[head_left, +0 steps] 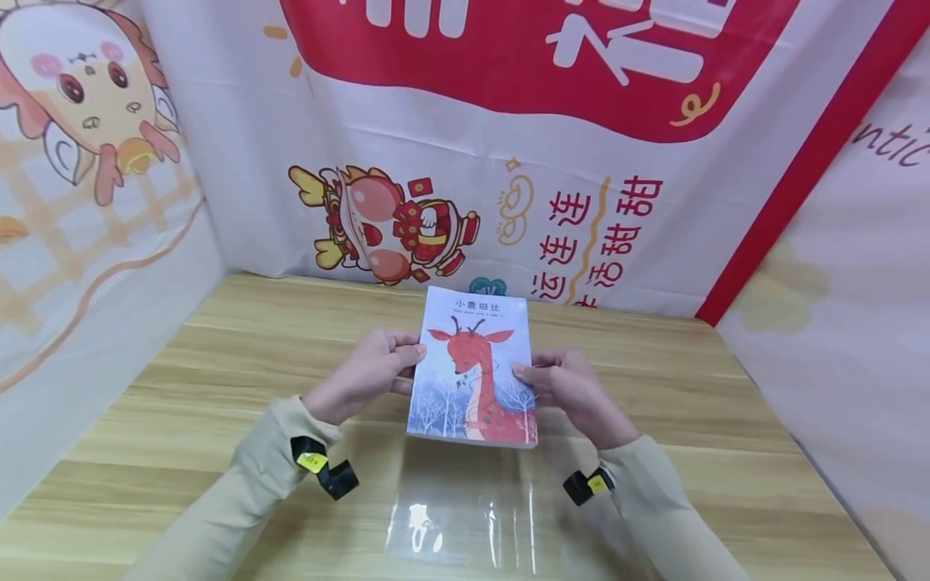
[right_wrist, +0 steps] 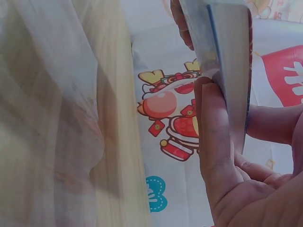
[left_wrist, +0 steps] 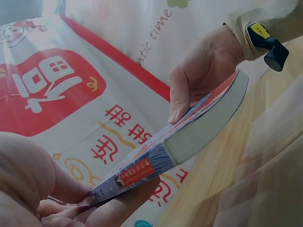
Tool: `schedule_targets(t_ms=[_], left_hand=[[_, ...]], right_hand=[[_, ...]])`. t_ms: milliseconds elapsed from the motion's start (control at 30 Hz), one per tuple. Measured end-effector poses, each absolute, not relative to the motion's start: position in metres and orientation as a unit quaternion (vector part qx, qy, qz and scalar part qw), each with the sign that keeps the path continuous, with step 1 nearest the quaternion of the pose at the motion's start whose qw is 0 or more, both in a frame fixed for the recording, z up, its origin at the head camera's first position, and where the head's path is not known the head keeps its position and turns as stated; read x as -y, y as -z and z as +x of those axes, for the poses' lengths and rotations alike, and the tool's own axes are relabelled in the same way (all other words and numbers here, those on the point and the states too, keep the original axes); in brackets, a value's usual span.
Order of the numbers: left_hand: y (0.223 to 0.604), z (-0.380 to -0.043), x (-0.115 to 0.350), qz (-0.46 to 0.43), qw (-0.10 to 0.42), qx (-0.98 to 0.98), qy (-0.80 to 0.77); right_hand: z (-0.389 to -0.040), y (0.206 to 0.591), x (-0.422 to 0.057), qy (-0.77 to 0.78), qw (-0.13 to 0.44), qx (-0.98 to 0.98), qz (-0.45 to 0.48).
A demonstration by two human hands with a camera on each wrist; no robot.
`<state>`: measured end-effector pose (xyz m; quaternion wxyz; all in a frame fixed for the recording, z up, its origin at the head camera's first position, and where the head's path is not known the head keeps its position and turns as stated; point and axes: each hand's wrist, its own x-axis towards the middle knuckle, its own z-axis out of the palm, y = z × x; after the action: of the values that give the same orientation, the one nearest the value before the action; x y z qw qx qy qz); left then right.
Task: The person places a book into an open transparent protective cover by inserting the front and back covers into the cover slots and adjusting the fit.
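Observation:
A paperback book (head_left: 472,371) with a red deer on a pale blue cover is held up over the table, its cover facing up. My left hand (head_left: 374,371) grips its left edge, thumb on the cover and fingers beneath. On the opposite edge my right hand (head_left: 574,391) pinches it the same way, near mid-height. The left wrist view shows the book's spine (left_wrist: 135,172) beside the left hand, and its thick block of pages. From the right wrist, fingers (right_wrist: 215,127) lie along the back cover.
A clear plastic sheet or sleeve (head_left: 461,524) with bright glare lies on the wood-grain table (head_left: 240,387) in front of the book. Printed cloth (head_left: 240,145) with cartoon figures and red lettering hangs behind the table and on both sides.

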<state>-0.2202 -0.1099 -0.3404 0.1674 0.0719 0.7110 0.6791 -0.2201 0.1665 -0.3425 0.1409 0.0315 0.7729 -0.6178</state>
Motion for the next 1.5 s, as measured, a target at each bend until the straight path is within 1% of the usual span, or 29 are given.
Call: schedule_targets(t_ms=[100,433,767,1100,1267,1400,1500], left_hand=[[0.341,-0.218,0.106,0.079,0.171,-0.704,-0.685],[0.349,-0.214,0.089,0.055,0.191,-0.695,-0.691],[0.351,-0.208,0.070,0.074,0.202,-0.689,-0.692],[0.354,-0.198,0.052,0.082,0.198,-0.697,-0.684],[0.362,-0.196,0.042,0.085,0.200,-0.703,-0.677],[0.367,-0.194,0.033,0.082,0.201,-0.703,-0.678],[0.369,-0.191,0.027,0.083,0.200,-0.705,-0.675]], right_hand=[[-0.217,0.344,-0.170,0.621,0.140,-0.771,0.030],[-0.208,0.346,-0.185,0.629,0.120,-0.768,0.027],[-0.200,0.350,-0.206,0.644,0.118,-0.755,0.032],[-0.197,0.353,-0.229,0.651,0.136,-0.747,0.001],[-0.197,0.355,-0.238,0.653,0.139,-0.744,0.008],[-0.195,0.355,-0.248,0.635,0.139,-0.760,0.009],[-0.191,0.354,-0.255,0.611,0.150,-0.777,-0.010]])
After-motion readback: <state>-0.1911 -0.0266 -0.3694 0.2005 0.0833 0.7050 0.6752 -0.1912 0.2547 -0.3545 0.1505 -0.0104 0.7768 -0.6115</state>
